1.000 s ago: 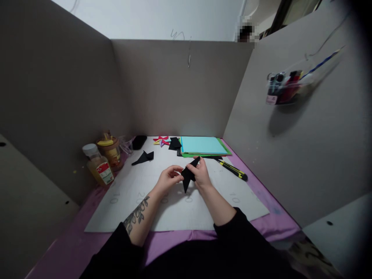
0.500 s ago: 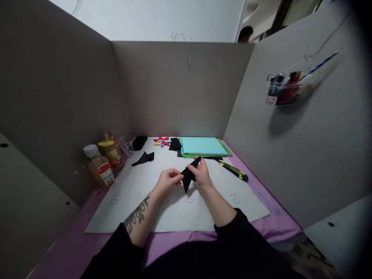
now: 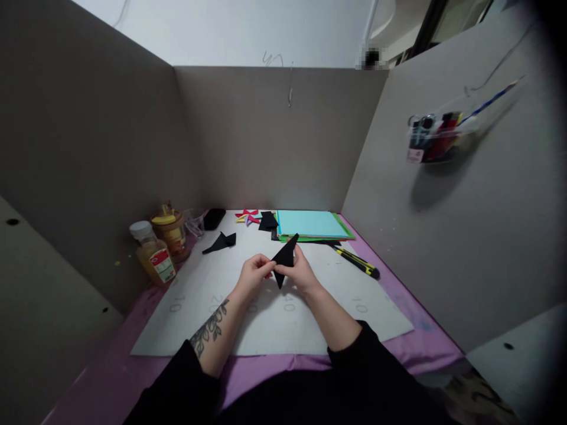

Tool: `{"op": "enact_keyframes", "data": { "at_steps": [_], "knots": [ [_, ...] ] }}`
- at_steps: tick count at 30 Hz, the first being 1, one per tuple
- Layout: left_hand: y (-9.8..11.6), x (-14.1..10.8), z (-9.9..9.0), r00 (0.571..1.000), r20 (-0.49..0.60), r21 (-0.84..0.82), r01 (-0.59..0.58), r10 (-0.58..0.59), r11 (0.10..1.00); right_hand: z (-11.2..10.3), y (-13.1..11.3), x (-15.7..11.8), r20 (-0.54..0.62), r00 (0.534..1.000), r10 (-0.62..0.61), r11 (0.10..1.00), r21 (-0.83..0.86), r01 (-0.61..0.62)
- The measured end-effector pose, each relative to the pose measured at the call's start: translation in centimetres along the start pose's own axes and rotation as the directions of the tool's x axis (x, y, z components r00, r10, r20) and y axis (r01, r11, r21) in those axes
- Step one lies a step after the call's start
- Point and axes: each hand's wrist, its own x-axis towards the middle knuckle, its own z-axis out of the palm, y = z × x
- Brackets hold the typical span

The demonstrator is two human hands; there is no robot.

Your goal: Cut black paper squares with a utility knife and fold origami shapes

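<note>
Paper piece [image 3: 284,254], black and folded to points, sits mid-view between the two hands, held just above the white sheet [image 3: 177,333]. Left hand [image 3: 256,271] pinches its left edge, thumb against fingers; right hand [image 3: 305,274] grips it from the right, thumb across the front. Both are clamped on the same piece, fingertips nearly meeting. One point aims up and right, another straight down.

Sheet covers most of the purple-covered bench [image 3: 432,349] and has pencilled numbers (10, 20 and 40 readable, one partly hidden by the left arm). Utility knife [image 3: 358,261], black and yellow, lies slantwise right of the right hand. Beyond the hands: paper stack [image 3: 308,223], light blue on top, green below. Black folded paper [image 3: 268,221] touches its left side, then small coloured folded pieces [image 3: 248,217] in red, yellow and purple.

Another black folded shape [image 3: 220,242] lies left, nearer the left hand. Dark flat object [image 3: 215,219] behind it, too dim to identify. Far left: capped bottle [image 3: 155,260], yellow-topped container [image 3: 171,233], clear plastic cup [image 3: 194,223]. Clear holder [image 3: 434,141] with tools hangs on the right partition [image 3: 478,218].
</note>
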Motion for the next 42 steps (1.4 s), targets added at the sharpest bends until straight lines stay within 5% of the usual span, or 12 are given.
{"op": "enact_keyframes", "data": {
  "at_steps": [8,14,18,24,34,42],
  "knots": [
    [-0.2,0.0,0.1,1.0,0.026,-0.091,0.015,-0.013,0.996,-0.1,-0.2,0.1,0.016,0.999,0.028,0.998,0.054,-0.029],
    [0.3,-0.3,0.3,0.998,-0.046,0.05,-0.037,0.039,0.998,-0.1,1.2,0.2,-0.2,0.974,-0.11,0.986,-0.144,0.082],
    [-0.4,0.0,0.4,0.997,-0.078,-0.058,-0.035,0.03,0.998,-0.1,1.9,0.4,-0.329,0.942,-0.065,0.987,-0.157,0.013],
    [-1.4,0.5,0.5,0.997,-0.072,-0.21,-0.002,-0.013,0.978,0.9,2.7,0.3,-0.185,0.983,0.008,0.999,0.041,-0.001],
    [-1.3,0.2,1.1,0.992,-0.116,-0.163,0.021,-0.04,0.986,1.5,2.3,0.2,-0.381,0.922,0.066,0.994,0.11,-0.026],
    [-1.3,0.1,1.3,0.993,-0.109,-0.147,0.03,-0.047,0.989,1.5,2.6,0.3,-0.367,0.927,0.07,0.984,0.176,-0.005]
  ]
}}
